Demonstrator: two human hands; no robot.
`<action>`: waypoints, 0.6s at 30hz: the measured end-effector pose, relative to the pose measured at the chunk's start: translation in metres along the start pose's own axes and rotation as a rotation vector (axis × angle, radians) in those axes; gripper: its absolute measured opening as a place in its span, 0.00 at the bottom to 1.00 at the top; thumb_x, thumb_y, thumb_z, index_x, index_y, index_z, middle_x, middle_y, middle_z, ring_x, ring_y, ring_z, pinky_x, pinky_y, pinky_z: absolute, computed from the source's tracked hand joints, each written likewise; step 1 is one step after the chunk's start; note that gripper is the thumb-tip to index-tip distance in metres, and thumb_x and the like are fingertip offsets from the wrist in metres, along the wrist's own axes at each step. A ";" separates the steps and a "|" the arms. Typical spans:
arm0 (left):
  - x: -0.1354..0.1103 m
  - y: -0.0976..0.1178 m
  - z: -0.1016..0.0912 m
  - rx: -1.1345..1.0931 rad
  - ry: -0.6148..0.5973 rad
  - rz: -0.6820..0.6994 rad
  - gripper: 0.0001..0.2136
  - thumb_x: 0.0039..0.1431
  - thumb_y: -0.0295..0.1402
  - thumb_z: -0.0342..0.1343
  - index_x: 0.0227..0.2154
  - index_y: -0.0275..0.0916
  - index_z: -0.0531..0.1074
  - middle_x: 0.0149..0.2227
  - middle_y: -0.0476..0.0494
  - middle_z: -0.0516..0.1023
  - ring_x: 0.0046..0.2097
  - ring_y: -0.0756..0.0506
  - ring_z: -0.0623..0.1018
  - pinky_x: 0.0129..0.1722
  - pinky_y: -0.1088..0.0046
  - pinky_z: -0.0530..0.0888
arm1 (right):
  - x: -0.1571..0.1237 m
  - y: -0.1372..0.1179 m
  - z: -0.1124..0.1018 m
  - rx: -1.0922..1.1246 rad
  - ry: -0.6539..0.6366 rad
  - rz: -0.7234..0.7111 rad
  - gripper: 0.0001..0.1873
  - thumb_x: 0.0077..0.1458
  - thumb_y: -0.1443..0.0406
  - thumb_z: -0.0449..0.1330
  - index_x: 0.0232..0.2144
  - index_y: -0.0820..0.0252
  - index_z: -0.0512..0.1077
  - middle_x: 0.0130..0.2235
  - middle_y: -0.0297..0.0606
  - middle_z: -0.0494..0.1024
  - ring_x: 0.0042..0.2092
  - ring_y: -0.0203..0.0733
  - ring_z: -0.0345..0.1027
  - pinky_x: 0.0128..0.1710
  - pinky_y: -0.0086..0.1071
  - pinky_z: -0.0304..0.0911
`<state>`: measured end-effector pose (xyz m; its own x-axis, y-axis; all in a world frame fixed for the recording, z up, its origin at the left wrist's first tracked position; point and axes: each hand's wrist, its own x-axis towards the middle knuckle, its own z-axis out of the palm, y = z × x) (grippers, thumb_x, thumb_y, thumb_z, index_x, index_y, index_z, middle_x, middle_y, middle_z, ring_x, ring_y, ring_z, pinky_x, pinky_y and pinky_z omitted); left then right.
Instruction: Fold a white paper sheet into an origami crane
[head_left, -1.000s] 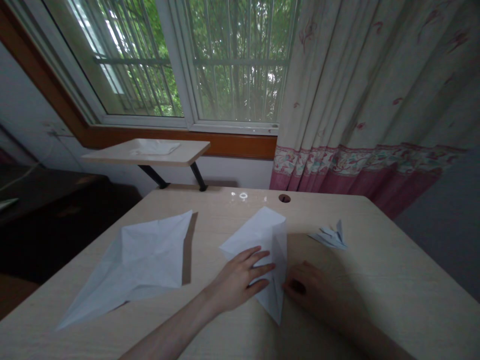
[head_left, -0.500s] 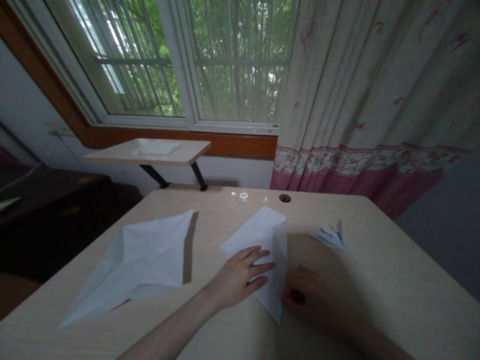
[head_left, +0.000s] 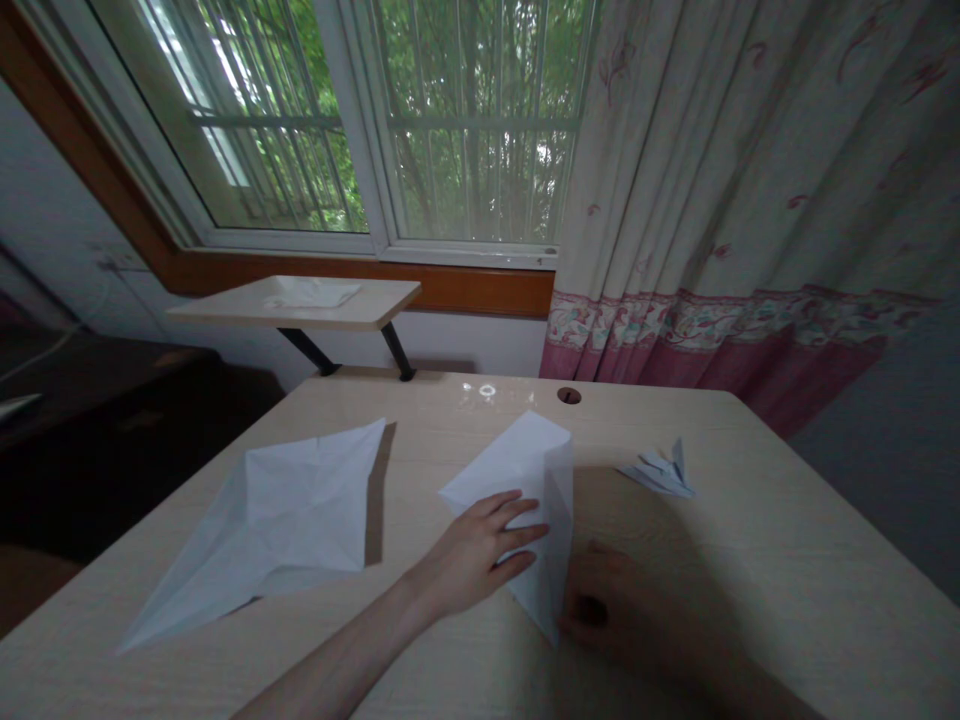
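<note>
A folded sheet of white paper (head_left: 534,455) lies on the table in front of me, with a crease running down its right side. My left hand (head_left: 491,550) rests flat on its middle, fingers spread. My right hand (head_left: 607,600), dim and slightly blurred, is curled at the lower right edge of that sheet, fingertips closed against it near the pointed lower corner. Its exact hold is partly hidden in shadow.
On the left of the table (head_left: 787,560) lies a larger creased paper sheet (head_left: 311,500). A small folded paper figure (head_left: 660,472) sits on the right. Behind, a raised shelf (head_left: 375,305) carries a white paper piece (head_left: 311,292). A round cable hole (head_left: 569,396) is near the back edge.
My right hand has slid slightly down toward me along the paper's right edge. My left hand and the papers stay put.
</note>
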<state>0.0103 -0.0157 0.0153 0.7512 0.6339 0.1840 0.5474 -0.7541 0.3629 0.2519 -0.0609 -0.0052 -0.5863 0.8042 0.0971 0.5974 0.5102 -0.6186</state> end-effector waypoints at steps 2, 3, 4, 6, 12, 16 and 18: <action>0.000 0.000 0.000 0.013 -0.013 -0.004 0.18 0.69 0.35 0.55 0.60 0.50 0.69 0.65 0.45 0.67 0.66 0.37 0.66 0.63 0.52 0.67 | -0.001 0.000 0.001 0.001 -0.023 0.007 0.06 0.44 0.69 0.61 0.22 0.57 0.67 0.27 0.31 0.76 0.32 0.38 0.68 0.36 0.29 0.56; 0.000 0.000 0.000 0.019 -0.019 -0.004 0.18 0.69 0.34 0.55 0.60 0.50 0.69 0.65 0.45 0.67 0.66 0.37 0.66 0.63 0.52 0.67 | -0.001 -0.001 0.001 0.000 -0.033 0.010 0.06 0.44 0.68 0.62 0.22 0.57 0.67 0.28 0.31 0.76 0.32 0.38 0.68 0.36 0.29 0.56; 0.000 -0.001 0.001 0.023 -0.022 -0.003 0.18 0.69 0.35 0.55 0.60 0.50 0.69 0.65 0.45 0.67 0.66 0.37 0.66 0.63 0.52 0.67 | -0.001 -0.001 0.001 -0.003 -0.042 0.014 0.05 0.44 0.68 0.62 0.22 0.57 0.68 0.28 0.32 0.76 0.33 0.39 0.68 0.36 0.30 0.56; 0.000 -0.002 0.002 0.023 -0.017 0.001 0.18 0.69 0.35 0.55 0.60 0.51 0.69 0.65 0.46 0.67 0.66 0.38 0.66 0.63 0.53 0.67 | -0.002 -0.002 0.001 -0.009 -0.058 0.021 0.05 0.44 0.68 0.61 0.21 0.57 0.68 0.28 0.32 0.76 0.33 0.39 0.68 0.36 0.30 0.56; -0.001 -0.003 0.001 -0.001 -0.005 0.008 0.17 0.70 0.36 0.54 0.60 0.51 0.69 0.65 0.47 0.67 0.66 0.38 0.65 0.64 0.54 0.67 | -0.002 -0.005 -0.002 -0.010 -0.090 0.042 0.03 0.45 0.67 0.62 0.23 0.57 0.70 0.30 0.33 0.77 0.35 0.39 0.69 0.37 0.30 0.57; -0.001 -0.003 0.001 -0.002 -0.017 0.000 0.18 0.70 0.35 0.55 0.60 0.52 0.69 0.66 0.48 0.66 0.66 0.38 0.65 0.64 0.54 0.66 | 0.000 -0.007 -0.004 -0.027 -0.137 0.039 0.06 0.47 0.66 0.63 0.22 0.58 0.69 0.30 0.33 0.78 0.34 0.39 0.69 0.37 0.30 0.57; -0.001 -0.003 0.002 -0.002 -0.015 0.000 0.18 0.69 0.35 0.55 0.60 0.52 0.69 0.66 0.48 0.66 0.66 0.39 0.65 0.64 0.54 0.66 | 0.000 -0.008 -0.005 -0.043 -0.179 0.021 0.06 0.49 0.66 0.62 0.23 0.58 0.69 0.31 0.34 0.78 0.35 0.40 0.70 0.38 0.30 0.58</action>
<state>0.0086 -0.0141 0.0123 0.7565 0.6314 0.1703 0.5470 -0.7537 0.3644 0.2498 -0.0635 0.0031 -0.6590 0.7498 -0.0584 0.6314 0.5094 -0.5848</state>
